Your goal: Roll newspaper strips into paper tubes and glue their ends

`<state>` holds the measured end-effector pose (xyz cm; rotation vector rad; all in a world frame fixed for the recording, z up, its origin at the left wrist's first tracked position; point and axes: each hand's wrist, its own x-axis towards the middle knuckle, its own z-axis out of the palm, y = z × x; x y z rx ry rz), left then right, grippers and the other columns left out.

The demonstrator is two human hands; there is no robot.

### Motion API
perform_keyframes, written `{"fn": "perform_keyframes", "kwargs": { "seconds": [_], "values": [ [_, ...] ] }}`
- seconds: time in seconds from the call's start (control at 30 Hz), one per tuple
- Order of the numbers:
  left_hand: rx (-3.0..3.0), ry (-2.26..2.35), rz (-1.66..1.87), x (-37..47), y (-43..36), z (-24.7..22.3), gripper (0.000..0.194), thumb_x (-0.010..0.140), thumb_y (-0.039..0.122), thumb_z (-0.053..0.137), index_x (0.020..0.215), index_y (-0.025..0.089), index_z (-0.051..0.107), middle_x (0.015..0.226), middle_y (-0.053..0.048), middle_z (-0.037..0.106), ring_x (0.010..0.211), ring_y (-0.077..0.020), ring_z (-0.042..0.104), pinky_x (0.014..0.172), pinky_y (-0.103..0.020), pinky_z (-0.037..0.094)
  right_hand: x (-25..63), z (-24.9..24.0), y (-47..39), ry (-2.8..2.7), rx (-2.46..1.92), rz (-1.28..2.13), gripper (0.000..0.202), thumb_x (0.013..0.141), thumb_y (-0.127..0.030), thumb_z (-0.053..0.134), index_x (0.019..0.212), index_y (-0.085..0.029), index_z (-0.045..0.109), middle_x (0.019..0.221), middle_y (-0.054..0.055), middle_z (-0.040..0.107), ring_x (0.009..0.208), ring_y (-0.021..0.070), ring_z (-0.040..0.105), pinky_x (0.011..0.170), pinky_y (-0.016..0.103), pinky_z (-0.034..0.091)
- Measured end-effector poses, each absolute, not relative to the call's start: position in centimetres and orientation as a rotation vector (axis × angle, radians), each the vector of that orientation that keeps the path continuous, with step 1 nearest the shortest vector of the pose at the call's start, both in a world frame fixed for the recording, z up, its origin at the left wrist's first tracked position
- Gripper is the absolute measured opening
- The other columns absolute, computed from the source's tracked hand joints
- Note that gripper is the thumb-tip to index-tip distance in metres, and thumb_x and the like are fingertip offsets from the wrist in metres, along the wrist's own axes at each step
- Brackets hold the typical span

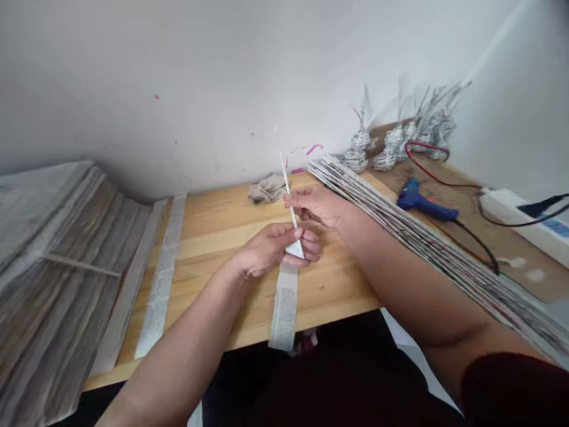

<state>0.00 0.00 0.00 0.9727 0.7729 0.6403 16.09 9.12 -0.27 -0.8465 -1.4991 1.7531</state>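
A newspaper strip (284,305) runs up from the table's front edge and narrows into a thin rolled paper tube (285,169) that points up and away. My left hand (284,246) pinches the lower end, where the flat strip meets the roll, between thumb and fingers. Higher on the tube, my right hand (313,204) grips it with thumb and fingertips. Whether a rod lies inside the tube I cannot tell. The strip's lower end hangs slightly over the table edge.
Newspaper stacks (89,261) fill the left, beside a loose strip (162,279). A crumpled cloth (267,188) lies near the wall. Rolled paper tubes (400,228) lie along the right, by a blue glue gun (424,203), a power strip (527,222) and woven paper pieces (395,147).
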Motion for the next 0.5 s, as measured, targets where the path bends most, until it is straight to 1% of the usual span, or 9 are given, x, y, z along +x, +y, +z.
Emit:
{"fn": "perform_keyframes", "kwargs": {
  "seconds": [0.1,0.2,0.3,0.43,0.5],
  "values": [
    [0.962,0.776,0.656,-0.3,0.36,-0.22,0.034,0.088,0.039,0.066,0.105,0.009,0.069,0.102,-0.018,0.073,0.092,-0.0256,0.072,0.084,-0.041,0.056,16.55,0.23,8.92,-1.521,-0.796,1.833,0.038,0.082,-0.052,0.07,0.09,-0.015,0.07,0.059,-0.006,0.045,0.05,0.0057,0.039,0.045,0.018,0.031],
    [0.954,0.771,0.677,-0.42,0.53,-0.37,0.034,0.088,0.039,0.067,0.106,0.01,0.069,0.104,-0.018,0.073,0.093,-0.026,0.072,0.084,-0.042,0.057,16.9,0.53,8.78,-1.573,-0.747,1.938,0.031,0.086,-0.043,0.069,0.098,-0.015,0.072,0.061,-0.004,0.049,0.053,0.0067,0.045,0.049,0.019,0.037],
    [0.959,0.769,0.67,-0.34,0.49,-0.41,0.033,0.088,0.038,0.066,0.105,0.009,0.069,0.103,-0.018,0.073,0.092,-0.0262,0.073,0.082,-0.042,0.057,16.84,0.47,8.79,-1.568,-0.729,2.002,0.024,0.083,-0.036,0.073,0.092,-0.013,0.074,0.061,-0.003,0.054,0.056,0.0077,0.048,0.052,0.02,0.04],
    [0.992,0.772,0.629,-0.23,0.35,-0.32,0.033,0.09,0.038,0.064,0.104,0.009,0.069,0.103,-0.018,0.073,0.092,-0.0258,0.073,0.084,-0.042,0.057,16.44,0.2,8.9,-1.414,-0.804,1.905,0.022,0.072,-0.032,0.083,0.078,-0.014,0.072,0.064,-0.003,0.056,0.057,0.0066,0.046,0.051,0.018,0.038],
    [1.003,0.774,0.622,-0.25,0.34,-0.27,0.033,0.091,0.039,0.063,0.104,0.01,0.069,0.102,-0.018,0.073,0.091,-0.0255,0.073,0.084,-0.042,0.057,16.47,0.2,8.9,-1.388,-0.825,1.867,0.024,0.07,-0.033,0.085,0.076,-0.015,0.071,0.064,-0.003,0.056,0.058,0.0065,0.046,0.05,0.018,0.037]
  ]
}}
